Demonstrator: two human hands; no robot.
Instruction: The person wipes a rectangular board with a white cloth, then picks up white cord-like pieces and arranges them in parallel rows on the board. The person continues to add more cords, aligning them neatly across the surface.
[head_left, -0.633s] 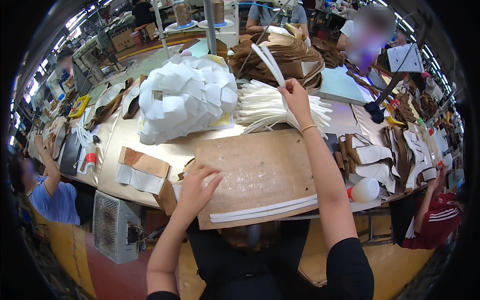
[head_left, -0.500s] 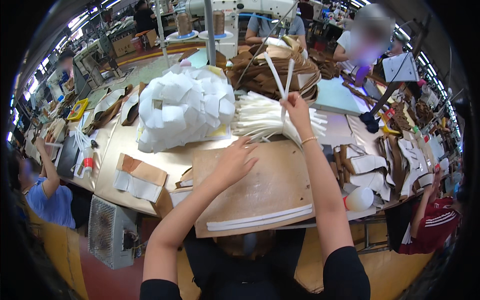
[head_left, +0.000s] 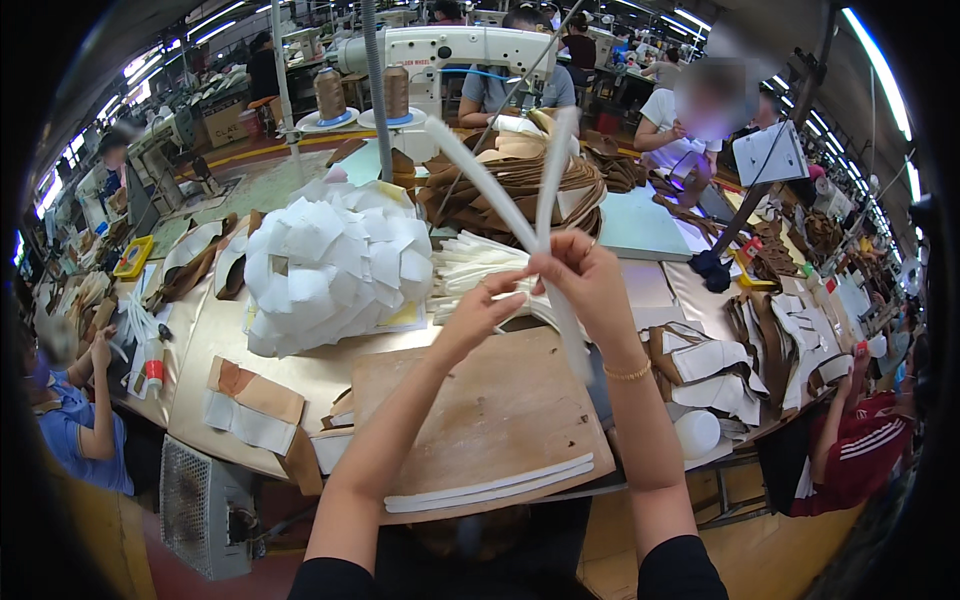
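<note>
Strips of white material [head_left: 545, 175], long and narrow, are held up above the wooden board [head_left: 480, 420], which serves as the landmark on the bench. Two of them are seen crossing at the hands and fanning upward and away from the board, one leaning to the left, the other nearly upright; a tail [head_left: 572, 330] hangs down past the board's far right corner. Their long axis thus runs away from the person, roughly in line with the forearms.

The right hand [head_left: 590, 275] is closed around the strips at the crossing, just beyond the board's far edge. The left hand [head_left: 490, 305] is brought in from the left, its fingers pinched together on the same strips, touching or nearly touching the right hand; which hand carries most of the grip cannot be told. Both are equally near the strips.

Beyond the board's far edge a flat bundle of similar white strips [head_left: 470, 270] is lying, directly beneath the hands. Along the board's near edge two more white strips [head_left: 490, 490] are laid flat, crosswise to the held ones. A heap of white cut pieces [head_left: 335, 265] is piled beyond the board's far left corner.
</note>
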